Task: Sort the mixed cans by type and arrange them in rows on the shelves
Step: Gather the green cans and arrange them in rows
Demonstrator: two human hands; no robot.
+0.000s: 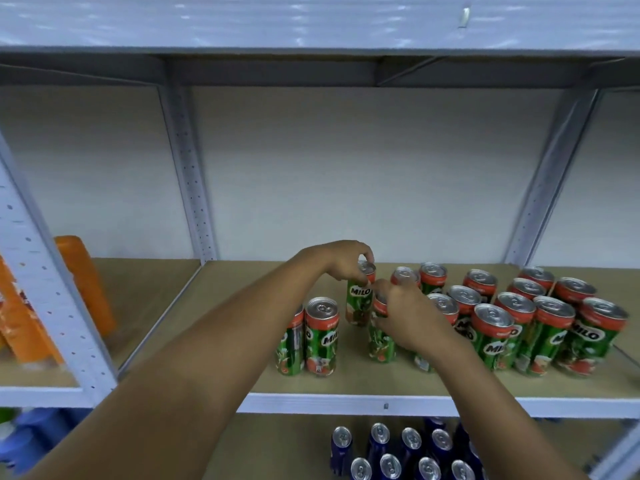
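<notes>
Several green Milo cans with red tops stand on the middle shelf point(346, 384). My left hand point(344, 259) grips the top of one Milo can point(360, 299) from above. My right hand point(403, 311) curls round the upper part of another Milo can point(381, 341) just in front of it. Two Milo cans point(320, 336) stand side by side to the left of my hands. A loose cluster of Milo cans point(519, 317) fills the right part of the shelf.
Dark blue cans point(410, 448) stand in rows on the shelf below. Orange packages point(83, 282) lean in the left bay behind a grey perforated upright point(52, 296). Bare shelf board lies to the left of my hands. Another shelf runs overhead.
</notes>
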